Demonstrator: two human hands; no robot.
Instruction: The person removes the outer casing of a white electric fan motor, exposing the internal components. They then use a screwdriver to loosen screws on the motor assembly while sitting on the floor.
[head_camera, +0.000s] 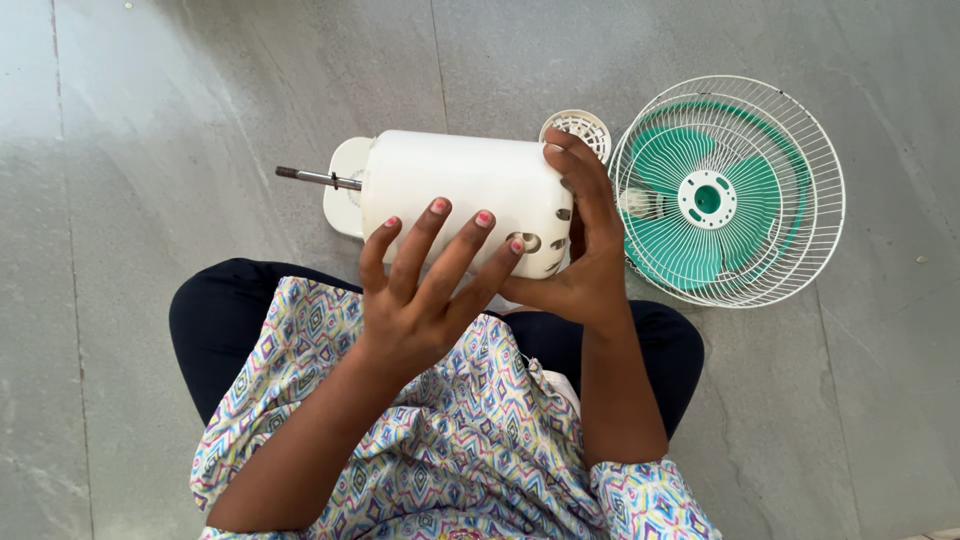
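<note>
Both my hands hold a white fan motor housing (470, 180) on its side above my lap. A thin metal shaft (315, 178) sticks out of its left end. My left hand (425, 275) lies with spread fingers along the housing's near side. My right hand (585, 235) wraps around its vented right end. A white wire fan guard (800, 150) with green blades (665, 150) inside lies flat on the floor to the right. A small round white grille cap (583, 125) sits between the housing and the guard.
I sit cross-legged on a grey stone tile floor (150, 150) in dark trousers and a patterned top. A white flat part (345, 185) lies on the floor behind the housing's left end.
</note>
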